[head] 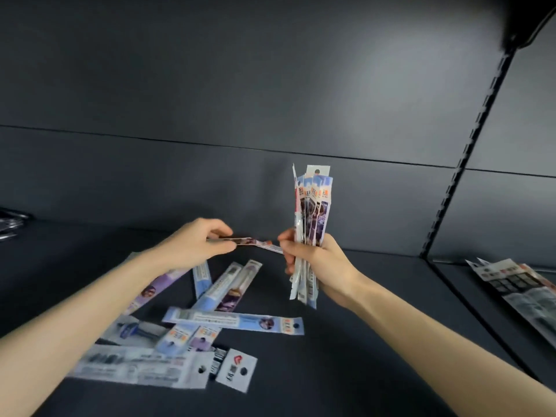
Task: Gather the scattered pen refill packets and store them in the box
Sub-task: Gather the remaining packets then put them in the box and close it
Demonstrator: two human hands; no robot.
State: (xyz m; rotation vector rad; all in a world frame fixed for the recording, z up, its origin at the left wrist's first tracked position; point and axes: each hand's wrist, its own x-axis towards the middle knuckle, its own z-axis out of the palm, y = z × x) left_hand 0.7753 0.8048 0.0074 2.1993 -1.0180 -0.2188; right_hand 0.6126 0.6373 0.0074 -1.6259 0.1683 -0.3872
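An upright bundle of packets point(311, 212) is gripped by the right hand point(319, 263). A single packet point(258, 242) is pinched in the left hand's point(195, 246) closed fingers point(221, 228). More packets point(231, 322) are scattered near, on the shelf point(346, 371).

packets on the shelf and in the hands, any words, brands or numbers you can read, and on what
No text reads clearly.
Bundle of packets in the right hand: orange labels, characters blurred.
Packet in the left hand: blurred.
Blue packet on the shelf: print too small.
White header card: red logo, code square, illegible.

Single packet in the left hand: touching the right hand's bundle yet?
Cannot tell. In the head view, the single packet reaches the right hand holding the bundle, but blur hides contact.
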